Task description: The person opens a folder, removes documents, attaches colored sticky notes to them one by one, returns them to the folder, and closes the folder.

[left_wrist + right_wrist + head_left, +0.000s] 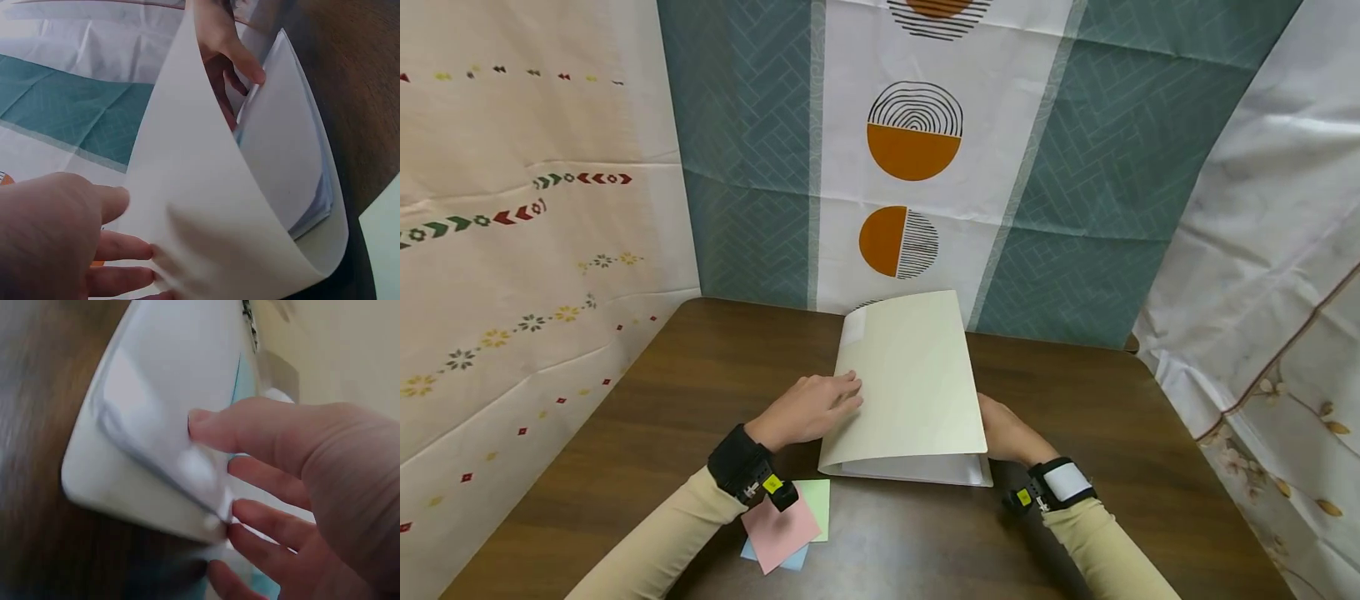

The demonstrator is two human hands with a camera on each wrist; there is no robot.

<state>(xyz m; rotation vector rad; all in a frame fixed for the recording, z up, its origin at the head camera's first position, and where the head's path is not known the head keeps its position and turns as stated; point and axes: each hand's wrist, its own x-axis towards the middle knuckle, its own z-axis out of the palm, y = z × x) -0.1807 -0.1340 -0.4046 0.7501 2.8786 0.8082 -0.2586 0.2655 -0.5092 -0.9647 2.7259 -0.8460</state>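
A cream file folder lies on the table, its top cover bowed up at the front and right. Inside is a stack of white papers, seen through the gap in the left wrist view. My left hand touches the cover near the spine with its fingers extended. At the folder's right edge, my right hand reaches under the raised cover. Its thumb lies on top of the papers, the other fingers bent at their edge, pinching them. In the head view the cover hides these fingertips.
Pink, green and blue paper squares overlap on the brown table, near my left wrist. Patterned cloths hang behind the table and along both sides. A white label is on the folder's left edge.
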